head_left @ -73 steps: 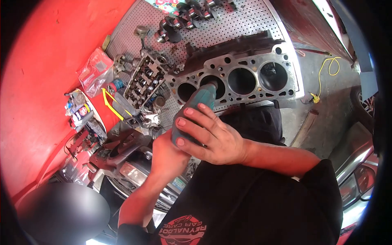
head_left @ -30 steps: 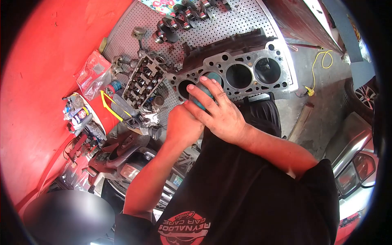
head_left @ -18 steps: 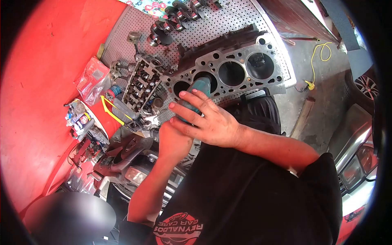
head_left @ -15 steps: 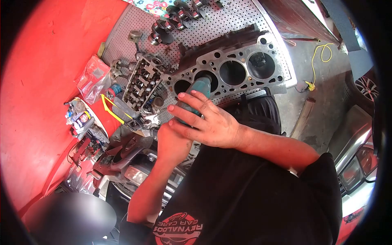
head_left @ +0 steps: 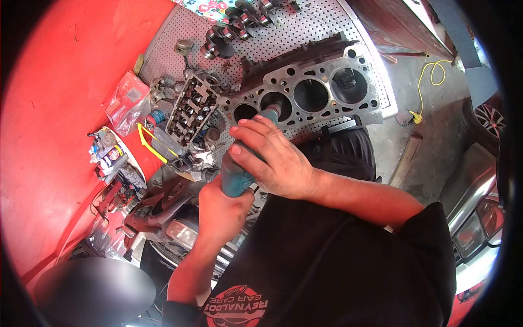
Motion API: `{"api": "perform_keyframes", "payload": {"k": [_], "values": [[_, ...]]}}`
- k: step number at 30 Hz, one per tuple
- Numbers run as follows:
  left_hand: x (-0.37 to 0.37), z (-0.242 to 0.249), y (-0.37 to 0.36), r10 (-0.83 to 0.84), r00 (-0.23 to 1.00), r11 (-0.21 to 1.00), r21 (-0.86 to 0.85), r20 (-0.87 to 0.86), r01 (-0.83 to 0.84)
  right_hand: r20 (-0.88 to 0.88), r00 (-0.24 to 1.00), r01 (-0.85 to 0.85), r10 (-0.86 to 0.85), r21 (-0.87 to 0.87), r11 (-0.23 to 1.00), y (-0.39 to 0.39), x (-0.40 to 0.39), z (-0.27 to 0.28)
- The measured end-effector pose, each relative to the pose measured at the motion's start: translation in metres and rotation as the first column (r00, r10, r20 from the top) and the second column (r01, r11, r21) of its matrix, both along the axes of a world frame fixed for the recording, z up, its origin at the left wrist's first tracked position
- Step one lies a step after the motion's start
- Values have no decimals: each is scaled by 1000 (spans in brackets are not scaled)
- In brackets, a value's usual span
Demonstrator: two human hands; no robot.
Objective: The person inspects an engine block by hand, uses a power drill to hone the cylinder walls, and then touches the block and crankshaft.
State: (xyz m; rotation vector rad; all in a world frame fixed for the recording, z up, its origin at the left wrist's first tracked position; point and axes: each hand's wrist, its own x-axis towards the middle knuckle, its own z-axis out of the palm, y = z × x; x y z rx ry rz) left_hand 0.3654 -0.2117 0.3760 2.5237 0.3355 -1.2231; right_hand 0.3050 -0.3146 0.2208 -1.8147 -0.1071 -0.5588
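Observation:
A teal power drill points up and right, its front end at the mouth of the second cylinder bore from the left. What is fitted in the drill goes down into the bore and cannot be made out. My left hand is closed around the drill's rear grip. Across the top of the drill body lies my right hand, fingers wrapped over it. The engine block rests on a perforated metal table, its flat deck and round bores facing me.
Left of the block sits a cylinder head, with pistons and rods nearby. A crankshaft lies at the back. Car parts and a headlight are below left. A yellow cord runs along the floor at right.
The drill and both hands have shifted slightly down and away from the bore, exposing more of the drill's front end and rear body. My left hand has dropped lower.

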Motion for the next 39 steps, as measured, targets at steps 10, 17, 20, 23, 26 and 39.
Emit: {"api": "perform_keyframes", "payload": {"k": [10, 17, 20, 23, 26, 39], "values": [[-7, 15, 4, 52, 998, 999, -8, 28, -52, 38, 999, -17, 16, 5, 1000, -6, 2, 21], [-8, 21, 3, 55, 998, 998, 25, 29, -56, 53, 998, -23, 24, -14, 1000, -6, 4, 23], [-9, 20, 5, 40, 999, 998, 38, 26, -41, 49, 999, -20, 21, -20, 1000, -6, 3, 24], [-10, 21, 5, 53, 998, 998, 36, 25, -53, 47, 999, -21, 21, -17, 1000, -5, 2, 25], [-10, 24, 2, 82, 997, 996, 23, 15, -82, 56, 998, -16, 17, -15, 1000, -5, 2, 25], [-10, 31, 0, 74, 997, 997, 15, 31, -75, 76, 997, -12, 14, -25, 1000, -5, 3, 28]]}}
